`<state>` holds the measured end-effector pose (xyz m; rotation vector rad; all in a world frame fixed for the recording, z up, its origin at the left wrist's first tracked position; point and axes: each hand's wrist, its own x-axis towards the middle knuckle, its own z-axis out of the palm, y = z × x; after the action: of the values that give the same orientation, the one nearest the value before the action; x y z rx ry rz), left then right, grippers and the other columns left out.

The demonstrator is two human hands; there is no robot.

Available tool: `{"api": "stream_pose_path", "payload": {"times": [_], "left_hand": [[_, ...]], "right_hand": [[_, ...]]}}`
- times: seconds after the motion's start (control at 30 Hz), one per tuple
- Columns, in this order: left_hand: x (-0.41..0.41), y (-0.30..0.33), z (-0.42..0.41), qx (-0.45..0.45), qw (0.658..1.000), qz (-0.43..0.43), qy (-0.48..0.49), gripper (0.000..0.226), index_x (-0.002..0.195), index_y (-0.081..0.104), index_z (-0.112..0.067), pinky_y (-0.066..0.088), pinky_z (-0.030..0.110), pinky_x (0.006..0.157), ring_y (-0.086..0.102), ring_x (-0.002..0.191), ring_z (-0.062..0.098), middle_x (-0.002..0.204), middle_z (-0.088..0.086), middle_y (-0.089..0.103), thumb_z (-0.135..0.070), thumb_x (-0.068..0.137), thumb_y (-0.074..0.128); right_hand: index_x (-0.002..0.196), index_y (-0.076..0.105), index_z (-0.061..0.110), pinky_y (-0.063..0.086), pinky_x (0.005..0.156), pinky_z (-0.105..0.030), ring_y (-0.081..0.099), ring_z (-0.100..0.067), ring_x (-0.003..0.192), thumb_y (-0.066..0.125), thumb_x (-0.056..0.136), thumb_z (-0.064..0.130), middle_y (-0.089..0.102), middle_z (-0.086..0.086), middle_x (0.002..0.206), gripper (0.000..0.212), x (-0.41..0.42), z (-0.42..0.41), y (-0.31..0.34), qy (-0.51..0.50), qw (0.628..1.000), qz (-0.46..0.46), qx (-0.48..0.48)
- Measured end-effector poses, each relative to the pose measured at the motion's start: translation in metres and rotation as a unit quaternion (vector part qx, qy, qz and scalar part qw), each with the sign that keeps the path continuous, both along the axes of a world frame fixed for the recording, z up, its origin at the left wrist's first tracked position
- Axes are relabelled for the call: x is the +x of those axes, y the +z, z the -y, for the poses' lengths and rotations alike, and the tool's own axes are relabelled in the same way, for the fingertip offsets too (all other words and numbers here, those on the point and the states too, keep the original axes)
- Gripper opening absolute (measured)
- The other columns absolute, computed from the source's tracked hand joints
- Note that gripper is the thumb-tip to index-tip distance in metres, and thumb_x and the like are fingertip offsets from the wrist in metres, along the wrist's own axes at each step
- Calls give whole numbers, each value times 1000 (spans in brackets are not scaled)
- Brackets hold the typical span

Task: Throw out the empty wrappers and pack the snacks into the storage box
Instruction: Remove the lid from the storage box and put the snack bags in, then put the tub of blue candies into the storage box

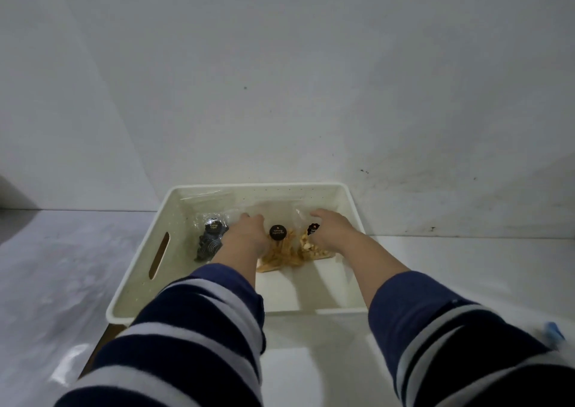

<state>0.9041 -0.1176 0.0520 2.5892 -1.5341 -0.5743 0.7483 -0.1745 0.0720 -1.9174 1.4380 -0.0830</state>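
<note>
views: one, head-worn wide-angle | position: above and behind the storage box (217, 311) | facing: forward and down toward the wall (280, 79) | range: near, both sleeved forearms fill the lower frame, hands inside the box at mid-frame | coverage: counter (435, 266) below, bare wall across the upper half | shared: no second view

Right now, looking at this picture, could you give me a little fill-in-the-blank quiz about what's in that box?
1. The snack bags lie inside a cream ____ with a slot handle in its side.
2. The number of snack bags in it is ____.
3. The bag of dark snacks lies farthest to the ____.
4. Each bag carries a round ____ sticker, like the middle one.

Missing words: box; three; left; black
</note>
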Motion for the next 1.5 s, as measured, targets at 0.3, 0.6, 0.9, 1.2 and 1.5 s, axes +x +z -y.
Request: {"api": "stream_pose_path", "payload": {"times": [0.3,0.6,0.9,1.2,1.5], "left_hand": [[-105,85,-52,26,980,4,-198,49,139,44,-22,44,33,97,50,121,23,139,2,49,-33,93,57],[-253,92,-111,46,951,32,-305,55,144,38,-25,36,35,108,42,132,21,143,1,46,-38,93,56],[-409,27,-153,74,953,-28,-294,51,137,47,-24,37,36,108,47,127,23,139,3,49,-37,89,60],[-555,-38,-202,97,956,-174,-214,52,142,41,-19,41,31,100,50,124,25,141,7,49,-30,94,57],[-612,-67,-138,-2,959,-257,-117,60,147,29,-19,37,35,107,45,130,30,143,14,45,-35,95,53]], "right_hand": [[133,50,25,44,87,-26,55,-20,113,57,92,26,55,-4,131,41,-99,-90,79,83,994,-16,-67],[138,45,27,45,78,-23,56,-21,101,56,92,35,50,2,125,49,-258,-163,71,38,989,-141,3],[138,46,22,36,103,-28,46,-23,128,54,94,33,44,-4,145,46,-460,-230,25,-5,988,-154,21],[128,56,25,37,92,-20,50,-18,123,54,93,22,47,-3,141,35,-620,-254,-32,-110,991,-77,18],[139,36,42,52,75,-41,50,-28,118,62,89,23,41,-3,139,59,-662,-251,-104,-313,930,146,126]]}}
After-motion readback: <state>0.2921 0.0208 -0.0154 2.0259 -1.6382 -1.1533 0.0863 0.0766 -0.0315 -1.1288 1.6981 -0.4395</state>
